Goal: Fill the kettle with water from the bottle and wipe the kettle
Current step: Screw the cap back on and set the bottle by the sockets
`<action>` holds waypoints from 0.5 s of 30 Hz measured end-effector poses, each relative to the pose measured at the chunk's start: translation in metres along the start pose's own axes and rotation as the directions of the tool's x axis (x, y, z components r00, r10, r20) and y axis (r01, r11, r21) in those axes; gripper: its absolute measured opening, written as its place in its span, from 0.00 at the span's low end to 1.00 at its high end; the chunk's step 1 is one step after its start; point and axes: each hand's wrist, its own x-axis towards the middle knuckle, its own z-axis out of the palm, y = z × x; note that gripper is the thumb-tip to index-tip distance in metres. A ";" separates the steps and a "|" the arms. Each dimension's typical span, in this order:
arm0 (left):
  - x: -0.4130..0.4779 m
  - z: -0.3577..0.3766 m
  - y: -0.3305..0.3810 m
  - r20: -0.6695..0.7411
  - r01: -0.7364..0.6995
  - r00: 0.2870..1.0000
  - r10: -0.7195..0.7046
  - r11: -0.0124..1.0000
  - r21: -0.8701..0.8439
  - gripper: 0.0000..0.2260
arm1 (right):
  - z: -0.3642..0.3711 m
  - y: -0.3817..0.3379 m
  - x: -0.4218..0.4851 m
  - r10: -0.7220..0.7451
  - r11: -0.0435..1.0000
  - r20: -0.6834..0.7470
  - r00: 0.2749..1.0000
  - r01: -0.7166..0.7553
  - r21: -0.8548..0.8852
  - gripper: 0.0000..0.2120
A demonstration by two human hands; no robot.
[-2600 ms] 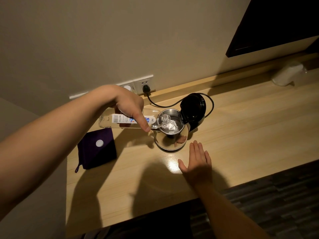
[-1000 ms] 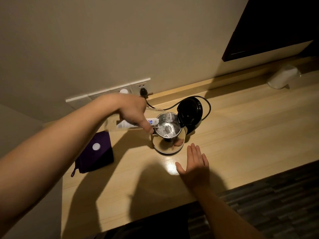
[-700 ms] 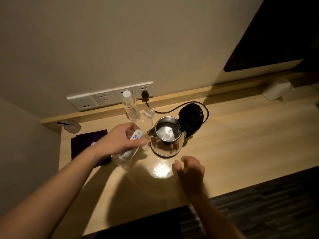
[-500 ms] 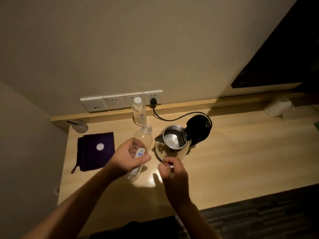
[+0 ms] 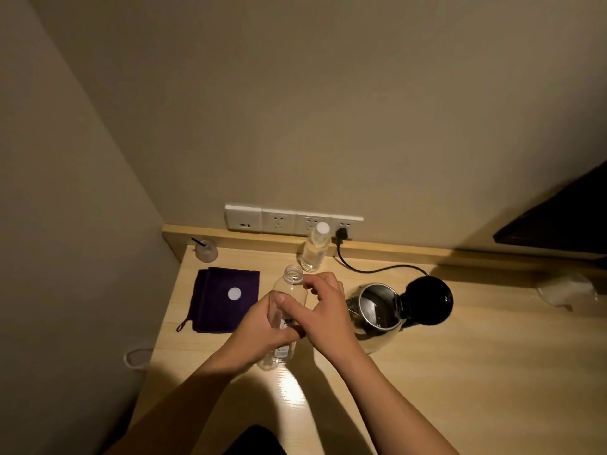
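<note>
I have the bottle (image 5: 286, 315) in my left hand (image 5: 259, 326), fingers wrapped round its body, mouth open and tilted up and away from me toward the wall. It looks empty. My right hand (image 5: 320, 308) is at the bottle's neck with fingers curled; whether it pinches a cap I cannot tell, since a white cap (image 5: 234, 293) lies on the purple cloth (image 5: 216, 310) to the left.

The kettle (image 5: 374, 311) stands just right of my right hand, lid (image 5: 427, 300) flipped back, mouth open upward. A second, capped bottle (image 5: 314, 247) stands by the wall beyond both hands. I judge the pouring done or paused. For wiping, the cloth lies left of the bottle, nearer my left hand, which must first let the bottle go.
</note>
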 end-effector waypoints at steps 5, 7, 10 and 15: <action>0.013 -0.070 -0.017 -0.008 0.145 0.989 -0.145 0.979 0.142 0.39 | 0.003 0.000 0.014 0.003 0.998 0.010 1.000 -0.004 0.066 0.18; 0.031 -0.098 -0.029 -0.223 0.227 0.959 -0.172 0.941 0.250 0.31 | 0.004 0.003 0.017 0.042 0.995 0.025 0.999 -0.044 0.085 0.19; 0.066 -0.121 -0.049 -0.386 0.351 0.909 -0.158 0.790 0.503 0.27 | 0.007 0.008 0.017 0.090 0.987 0.032 0.995 -0.093 0.130 0.21; 0.099 -0.119 -0.074 -0.275 0.365 0.931 -0.240 0.583 0.726 0.25 | 0.017 0.011 0.019 0.125 0.966 0.017 0.992 -0.126 0.226 0.23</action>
